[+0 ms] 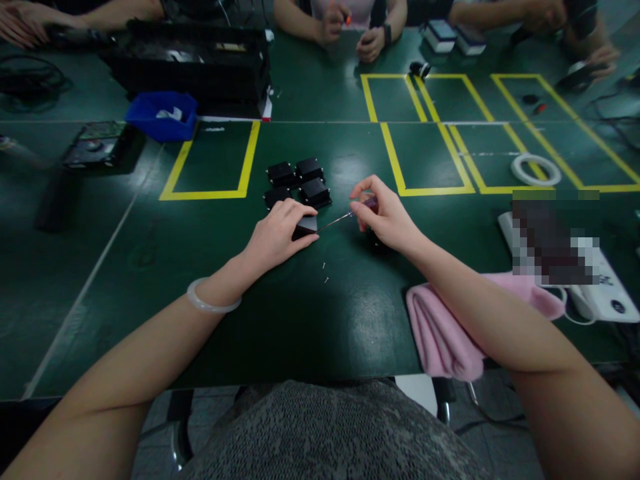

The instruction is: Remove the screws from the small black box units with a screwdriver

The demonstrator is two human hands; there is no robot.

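Note:
Near the middle of the green table, my left hand (277,237) holds a small black block (306,227) between thumb and fingers. My right hand (383,210) grips the handle of a thin screwdriver (336,221), whose tip meets the right side of that block. Several similar black blocks (315,192) sit just beyond my left hand. Two small screws (327,280) lie on the table below the held block. Something dark lies partly hidden under my right hand.
A pink cloth (440,333) lies beneath my right forearm. White tape roll (536,170) and a power strip (607,287) are at the right. A blue bin (163,117) and a black device (100,147) stand left. Other people's hands are across the table (320,93).

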